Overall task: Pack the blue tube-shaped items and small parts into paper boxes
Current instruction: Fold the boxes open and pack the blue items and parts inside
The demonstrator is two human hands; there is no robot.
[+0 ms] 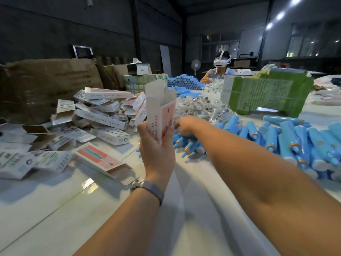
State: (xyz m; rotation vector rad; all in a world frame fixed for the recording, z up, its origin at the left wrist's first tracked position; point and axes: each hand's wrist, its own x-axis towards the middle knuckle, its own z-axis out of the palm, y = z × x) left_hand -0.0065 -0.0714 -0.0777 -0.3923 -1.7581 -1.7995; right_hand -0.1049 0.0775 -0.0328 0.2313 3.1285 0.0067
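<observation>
My left hand holds a white and pink paper box upright, its top flaps open. My right hand reaches forward behind the box, over the blue tubes near the middle of the table; its fingers are partly hidden by the box, so I cannot see whether they hold anything. A large heap of blue tubes with orange collars lies at the right. Small clear-bagged parts are piled beyond my right hand.
Flat and folded paper boxes lie heaped at the left on the white table. Brown cartons stand behind them and a green carton at the back right. A person wearing a headset sits across the table by stacked tubes.
</observation>
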